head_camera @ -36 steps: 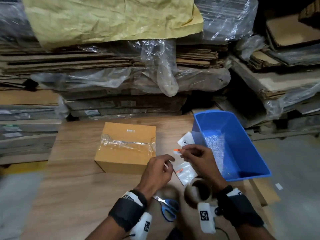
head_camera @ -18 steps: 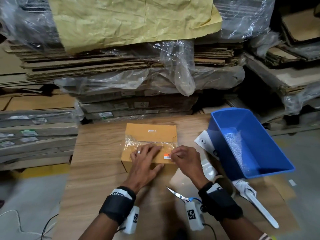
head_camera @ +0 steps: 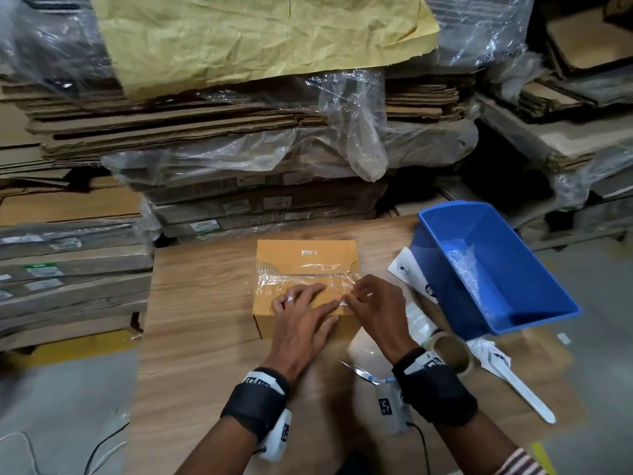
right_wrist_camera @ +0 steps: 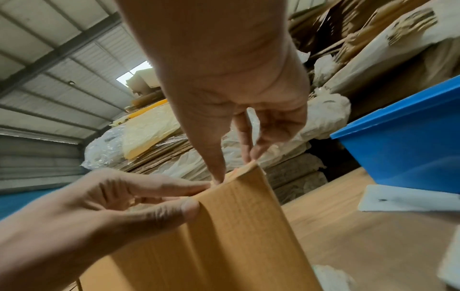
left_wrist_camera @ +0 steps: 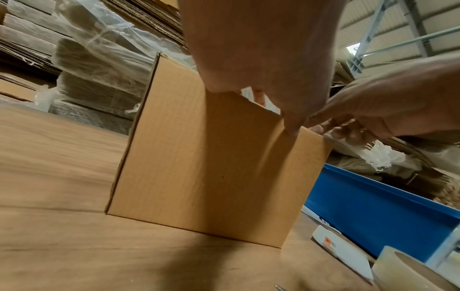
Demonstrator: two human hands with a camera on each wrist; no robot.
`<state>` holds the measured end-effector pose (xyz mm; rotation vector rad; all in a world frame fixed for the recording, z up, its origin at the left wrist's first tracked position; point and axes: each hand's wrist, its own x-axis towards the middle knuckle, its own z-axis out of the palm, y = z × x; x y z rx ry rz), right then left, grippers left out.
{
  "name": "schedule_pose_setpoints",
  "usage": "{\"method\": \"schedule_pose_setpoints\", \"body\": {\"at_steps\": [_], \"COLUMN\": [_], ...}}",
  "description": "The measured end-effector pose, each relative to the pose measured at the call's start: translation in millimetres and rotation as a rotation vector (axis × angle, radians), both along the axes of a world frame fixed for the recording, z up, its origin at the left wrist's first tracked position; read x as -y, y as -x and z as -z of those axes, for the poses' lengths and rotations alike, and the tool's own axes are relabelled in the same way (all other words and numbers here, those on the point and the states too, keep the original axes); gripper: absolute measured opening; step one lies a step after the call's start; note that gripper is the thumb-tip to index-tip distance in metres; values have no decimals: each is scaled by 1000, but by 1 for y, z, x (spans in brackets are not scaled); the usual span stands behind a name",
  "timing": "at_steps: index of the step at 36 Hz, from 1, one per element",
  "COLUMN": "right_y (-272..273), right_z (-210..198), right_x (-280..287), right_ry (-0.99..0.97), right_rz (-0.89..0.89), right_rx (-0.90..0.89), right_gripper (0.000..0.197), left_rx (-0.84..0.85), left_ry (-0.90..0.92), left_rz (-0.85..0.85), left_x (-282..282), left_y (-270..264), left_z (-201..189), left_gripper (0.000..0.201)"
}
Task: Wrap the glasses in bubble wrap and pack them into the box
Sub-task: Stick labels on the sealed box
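While left hand (head_camera: 301, 313) steadies box (head_camera: 305, 262) (taped shut), right hand (head_camera: 373, 303) presses sticker (head_camera: 342, 302).

The work surface is a wood-grain table (head_camera: 205, 303) standing on a grey concrete floor (head_camera: 61, 406) with a yellow painted strip (head_camera: 78, 344) near the left edge. Behind the table, stacks of flattened cardboard (head_camera: 171, 132) rise to the top of the head view, several bundles wrapped in clear plastic film (head_camera: 359, 132) and one covered by a crumpled yellow-brown paper sheet (head_camera: 257, 36). Further cardboard stacks (head_camera: 565, 125) stand to the right. The wrist views show a corrugated metal roof (right_wrist_camera: 49, 59) on steel beams, with a bright opening (right_wrist_camera: 134, 72) admitting daylight (lighting at table level is dim).
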<state>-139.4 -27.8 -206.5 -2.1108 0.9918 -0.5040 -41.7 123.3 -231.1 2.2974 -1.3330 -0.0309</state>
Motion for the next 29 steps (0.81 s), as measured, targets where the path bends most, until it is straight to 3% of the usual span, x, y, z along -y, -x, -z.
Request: {"method": "schedule_pose_setpoints", "body": {"at_steps": [3, 5, 7, 11, 14, 24, 29], "right_y": [7, 9, 6, 2, 0, 0, 2], "right_z": [5, 11, 17, 25, 31, 43, 49], "right_x": [-6, -13, -19, -22, -25, -27, -26], "right_ry": [137, 33, -113, -245, -302, -323, -261], "right_rz": [100, 141, 169, 216, 235, 304, 281], "right_rx": [-150, -143, -102, 11, 51, 239, 253], "right_gripper": [49, 67, 73, 68, 64, 19, 23], "left_rx": [5, -14, -40, -98, -118, -94, -147], "left_ry": [61, 115, 166, 266, 261, 209, 227], "left_rz": [9, 12, 11, -11, -21, -11, -14], "left_x": [0, 0, 0, 0, 0, -2, -3], "left_y": [1, 1, 0, -2, -1, 1, 0], "left_z": [1, 2, 5, 12, 12, 12, 8], "left_gripper": [28, 27, 25, 15, 21, 26, 29]}}
